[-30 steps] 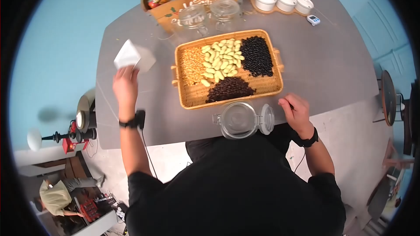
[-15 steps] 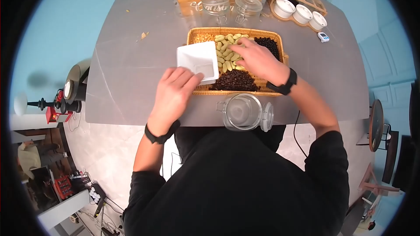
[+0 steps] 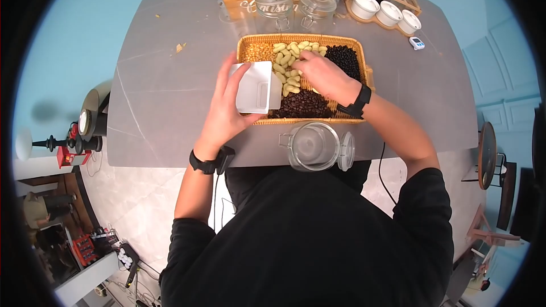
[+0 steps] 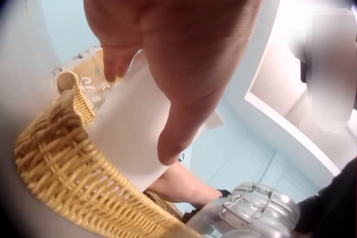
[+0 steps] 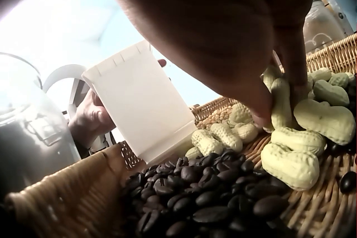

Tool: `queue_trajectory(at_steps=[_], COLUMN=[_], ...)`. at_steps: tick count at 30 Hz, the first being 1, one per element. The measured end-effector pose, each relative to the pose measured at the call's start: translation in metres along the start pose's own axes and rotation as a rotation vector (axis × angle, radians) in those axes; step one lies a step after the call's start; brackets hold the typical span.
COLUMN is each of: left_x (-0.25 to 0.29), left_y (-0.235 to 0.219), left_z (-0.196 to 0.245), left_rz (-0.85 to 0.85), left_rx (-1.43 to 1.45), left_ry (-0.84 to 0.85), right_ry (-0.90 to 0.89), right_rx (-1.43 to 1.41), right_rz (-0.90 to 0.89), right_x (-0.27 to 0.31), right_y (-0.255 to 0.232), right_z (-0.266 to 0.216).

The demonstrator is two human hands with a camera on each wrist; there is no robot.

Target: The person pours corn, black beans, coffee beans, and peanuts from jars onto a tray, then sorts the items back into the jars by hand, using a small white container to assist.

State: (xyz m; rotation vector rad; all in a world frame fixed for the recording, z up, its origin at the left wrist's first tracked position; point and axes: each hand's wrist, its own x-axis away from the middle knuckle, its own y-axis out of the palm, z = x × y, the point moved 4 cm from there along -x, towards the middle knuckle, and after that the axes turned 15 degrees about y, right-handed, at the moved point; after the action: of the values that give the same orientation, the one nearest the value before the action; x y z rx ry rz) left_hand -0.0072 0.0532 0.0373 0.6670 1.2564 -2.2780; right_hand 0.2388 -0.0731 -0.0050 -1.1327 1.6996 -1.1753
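Observation:
A wicker tray (image 3: 364, 79) holds yellow kernels (image 3: 259, 52), pale peanuts (image 3: 287, 59), black beans (image 3: 344, 61) and dark coffee beans (image 3: 301, 105). The left hand (image 3: 226, 105) grips a white square container (image 3: 253, 88), tilted over the tray's left side, its inside bare. In the left wrist view, the thumb and fingers of that hand (image 4: 178, 42) span the container (image 4: 131, 126). The right hand (image 3: 325, 74) is down in the peanuts; in the right wrist view its fingers pinch a peanut (image 5: 280, 104), while the container (image 5: 139, 101) stands at the left.
An open glass jar (image 3: 314, 146) with its lid tipped to the right is at the table's front edge. Two closed glass jars (image 3: 274, 11) stand behind the tray, before a wooden crate (image 3: 239, 0). White lidded pots (image 3: 389, 13) and a small timer (image 3: 417, 43) are at the back right.
The left hand has brought the container from the left table area to the tray and turned it on its side. The right hand has moved from the table's front edge into the peanuts.

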Motion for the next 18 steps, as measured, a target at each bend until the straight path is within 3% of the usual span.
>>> queue_trajectory(at_steps=[2, 9, 14, 18], left_x=[-0.001, -0.019, -0.044, -0.065], left_y=[-0.004, -0.026, -0.029, -0.008], left_z=[-0.004, 0.007, 0.012, 0.012], left_rz=[-0.085, -0.066, -0.025, -0.022], left_rx=[0.056, 0.047, -0.036, -0.039], left_ry=[-0.04, 0.01, 0.059, 0.016], right_ry=[-0.007, 0.008, 0.012, -0.009], right_rx=[-0.046, -0.114, -0.29, -0.383], right_rz=[0.008, 0.079, 0.276, 0.384], right_x=[-0.001, -0.003, -0.003, 0.0], right_y=[-0.003, -0.015, -0.073, -0.127], right_z=[0.001, 0.012, 0.003, -0.037])
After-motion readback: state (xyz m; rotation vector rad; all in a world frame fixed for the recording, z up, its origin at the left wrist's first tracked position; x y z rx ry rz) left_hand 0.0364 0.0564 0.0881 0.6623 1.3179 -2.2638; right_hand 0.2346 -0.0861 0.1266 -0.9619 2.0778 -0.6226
